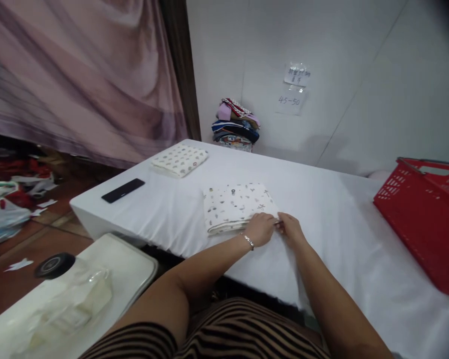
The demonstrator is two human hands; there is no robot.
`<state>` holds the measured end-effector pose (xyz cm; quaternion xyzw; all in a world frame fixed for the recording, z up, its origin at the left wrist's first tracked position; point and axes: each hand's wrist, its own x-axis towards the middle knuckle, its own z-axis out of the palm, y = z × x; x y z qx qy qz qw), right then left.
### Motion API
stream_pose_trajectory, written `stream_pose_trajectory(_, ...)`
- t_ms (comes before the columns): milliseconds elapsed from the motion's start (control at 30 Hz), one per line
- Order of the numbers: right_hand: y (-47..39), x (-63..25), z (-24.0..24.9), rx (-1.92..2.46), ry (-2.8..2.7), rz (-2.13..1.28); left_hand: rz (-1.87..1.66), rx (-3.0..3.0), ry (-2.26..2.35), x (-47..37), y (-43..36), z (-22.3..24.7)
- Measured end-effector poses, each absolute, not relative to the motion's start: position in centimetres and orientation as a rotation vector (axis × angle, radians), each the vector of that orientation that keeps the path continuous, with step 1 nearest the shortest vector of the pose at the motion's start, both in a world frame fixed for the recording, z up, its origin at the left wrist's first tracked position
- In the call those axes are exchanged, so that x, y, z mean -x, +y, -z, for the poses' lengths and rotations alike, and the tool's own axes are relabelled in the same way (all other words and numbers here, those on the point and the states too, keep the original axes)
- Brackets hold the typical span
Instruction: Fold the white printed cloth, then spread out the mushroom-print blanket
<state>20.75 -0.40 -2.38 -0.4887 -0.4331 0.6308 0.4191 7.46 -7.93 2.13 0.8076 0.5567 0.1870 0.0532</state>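
Observation:
A folded white cloth with small printed shapes (239, 203) lies on the white-covered table (314, 199). At its near right corner my left hand (261, 229), with a bracelet at the wrist, rests on the near edge with its fingers closed on the cloth. My right hand (290, 229) pinches the same corner from the right, its fingertips beside those of my left hand. Another folded patterned cloth (180, 159) lies at the table's far left, touched by neither hand.
A black phone-like slab (123, 191) lies on the table's left. On the right stands a red basket (426, 224). Folded clothes (235, 127) are stacked behind the table. A white side surface (123, 264) at the lower left holds a plastic bag (71, 314) and a black roll (55, 265).

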Motion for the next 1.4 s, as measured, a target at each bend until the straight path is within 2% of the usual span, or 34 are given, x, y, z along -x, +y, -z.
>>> stream_pose_trajectory(100, -0.3, -20.8, 2.0, 1.287, -1.084, -1.582, -0.668, -2.405, 1.698, -4.8, -10.8, -2.4)
stream_pose_trajectory(233, -0.3, -20.8, 1.8, 1.313, -1.080, -1.574, -0.789, -2.274, 1.980, 0.5, -14.2, -2.0)
stream_pose_trajectory(400, 0.3, -20.9, 1.6, 1.332, -1.131, -1.537, -0.713, -2.194, 2.212, 5.4, -16.5, -0.8)
stream_pose_trajectory(700, 0.8, -24.8, 1.1, 1.447, -1.156, -1.342, -0.716, -2.210, 2.026, 3.2, -16.0, -0.1)
stream_pose_trajectory(933, 0.1, -26.5, 1.4, 1.622, -1.363, -1.146, -0.721, -2.206, 1.992, 1.6, -14.9, -1.2)
stream_pose_trajectory(1000, 0.0, -26.5, 1.3, 1.663, -1.522, -1.017, -0.669, -2.258, 1.986, 1.1, -14.2, -1.6)
stream_pose_trajectory(1200, -0.7, -26.2, 1.2, 1.816, -2.009, -0.326, -0.560, -2.260, 1.910, 0.3, -12.8, -1.7)
stream_pose_trajectory(1400, -1.7, -26.5, 1.5, 1.237, -2.190, -0.044, -0.545, -2.141, 1.908, 0.6, -12.6, -2.0)
